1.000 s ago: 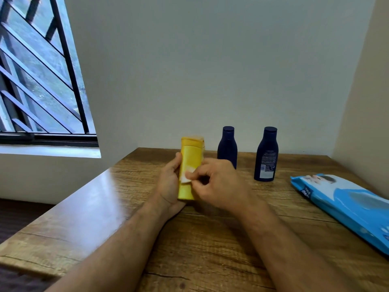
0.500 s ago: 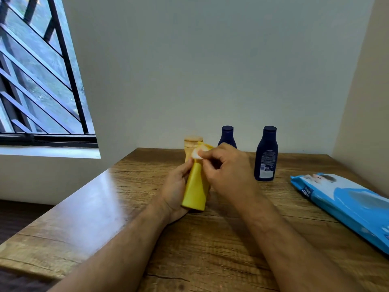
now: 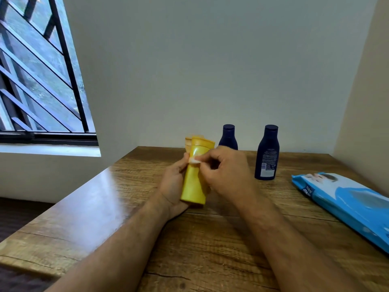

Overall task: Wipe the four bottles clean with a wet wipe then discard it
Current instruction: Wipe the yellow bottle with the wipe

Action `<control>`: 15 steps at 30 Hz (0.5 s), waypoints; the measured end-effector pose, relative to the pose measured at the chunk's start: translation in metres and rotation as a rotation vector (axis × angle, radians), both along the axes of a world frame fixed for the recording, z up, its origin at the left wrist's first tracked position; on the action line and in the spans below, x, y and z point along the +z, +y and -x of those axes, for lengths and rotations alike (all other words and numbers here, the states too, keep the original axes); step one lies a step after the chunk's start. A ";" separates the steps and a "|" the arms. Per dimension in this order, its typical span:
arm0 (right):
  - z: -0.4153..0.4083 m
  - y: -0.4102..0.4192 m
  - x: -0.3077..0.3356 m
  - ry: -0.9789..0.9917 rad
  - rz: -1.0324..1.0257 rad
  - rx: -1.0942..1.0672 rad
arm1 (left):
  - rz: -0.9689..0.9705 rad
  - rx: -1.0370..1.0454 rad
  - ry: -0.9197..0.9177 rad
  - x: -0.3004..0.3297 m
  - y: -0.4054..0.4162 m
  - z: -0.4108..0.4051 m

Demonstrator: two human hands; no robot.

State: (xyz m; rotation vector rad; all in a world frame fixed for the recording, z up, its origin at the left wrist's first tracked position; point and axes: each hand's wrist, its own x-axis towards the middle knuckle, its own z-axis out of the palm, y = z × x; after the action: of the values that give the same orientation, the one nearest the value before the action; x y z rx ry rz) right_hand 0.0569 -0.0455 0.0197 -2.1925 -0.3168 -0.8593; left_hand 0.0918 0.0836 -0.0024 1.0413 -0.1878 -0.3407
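My left hand (image 3: pixel 173 184) grips a yellow bottle (image 3: pixel 194 186) above the wooden table (image 3: pixel 210 249), its cap end tilted away from me. My right hand (image 3: pixel 226 175) pinches a small white wet wipe (image 3: pixel 194 160) against the bottle's upper part. Behind the held bottle, the top of a second yellow bottle (image 3: pixel 188 142) peeks out. Two dark blue bottles stand upright at the back: one (image 3: pixel 228 137) partly hidden by my right hand, the other (image 3: pixel 267 153) to its right.
A blue pack of wet wipes (image 3: pixel 347 205) lies flat at the table's right side. Walls close off the table at the back and right. A barred window (image 3: pixel 37 70) is on the left, past the table's left edge.
The wipe slid up from the bottle's middle to its top, then down a little and to the left. The bottle tilted away from upright in my left hand.
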 end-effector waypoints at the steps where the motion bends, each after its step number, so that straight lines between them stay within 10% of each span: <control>1: -0.001 -0.002 0.001 -0.068 -0.032 -0.056 | -0.024 -0.018 -0.018 -0.001 -0.001 0.001; 15: 0.008 0.000 0.002 0.286 0.035 0.296 | 0.017 -0.037 -0.051 -0.001 0.003 0.000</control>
State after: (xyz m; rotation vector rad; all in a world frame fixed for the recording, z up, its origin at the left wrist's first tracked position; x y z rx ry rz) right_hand 0.0488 -0.0454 0.0222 -2.1925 -0.5013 -0.3762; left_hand 0.0914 0.0865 -0.0035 1.0311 -0.2562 -0.3457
